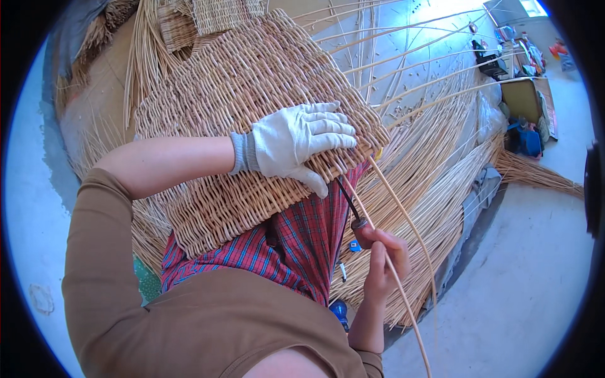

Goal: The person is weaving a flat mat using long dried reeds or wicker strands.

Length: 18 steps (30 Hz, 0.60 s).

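Observation:
A woven wicker panel lies slanted across my lap, over a red and blue plaid cloth. My left hand, in a white knitted glove, rests on the panel near its right corner. Its fingers are stretched out flat and the thumb points toward the lower edge. Bare and closed, my right hand grips the handle of an awl. The awl's dark shaft reaches up to the panel's lower edge, where its tip is hidden. Past the right hand runs a long wicker rod; a second rod hangs from the corner.
Long rods stick out from the panel's upper right side. Bundles of loose rods cover the floor at right, beside a grey cloth. More woven pieces lie at the far side. Boxes and a blue bag stand far right.

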### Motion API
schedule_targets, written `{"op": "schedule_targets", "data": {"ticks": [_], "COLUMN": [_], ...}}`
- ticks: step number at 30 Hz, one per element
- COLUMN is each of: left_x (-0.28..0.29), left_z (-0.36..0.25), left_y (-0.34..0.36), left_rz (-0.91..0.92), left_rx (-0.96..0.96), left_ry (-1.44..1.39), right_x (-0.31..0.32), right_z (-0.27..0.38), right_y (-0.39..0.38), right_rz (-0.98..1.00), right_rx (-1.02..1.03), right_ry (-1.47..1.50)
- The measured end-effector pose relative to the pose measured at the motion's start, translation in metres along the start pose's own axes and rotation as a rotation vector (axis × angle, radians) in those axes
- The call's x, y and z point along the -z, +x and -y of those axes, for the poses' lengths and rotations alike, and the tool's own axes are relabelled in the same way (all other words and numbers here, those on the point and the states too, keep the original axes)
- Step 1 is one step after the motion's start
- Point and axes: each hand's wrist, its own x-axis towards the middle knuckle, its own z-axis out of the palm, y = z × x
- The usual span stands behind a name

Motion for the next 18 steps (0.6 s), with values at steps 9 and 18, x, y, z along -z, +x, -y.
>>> {"op": "schedule_targets", "data": {"ticks": [9,18], "left_x": [-0.001,0.002], "left_z": [0.001,0.002], "left_y": [-0.004,-0.002], "left_rz": [0.003,0.003], "left_rx": [0.013,0.001], "left_ry": [0.033,-0.028], "right_x": [0.024,0.023], "right_z": [-0.027,-0.029], "right_y": [-0.014,-0.008], "right_rz": [0.002,-0.072], "right_rx": [-0.307,-0.334], "right_ry": [0.231,0.254]}}
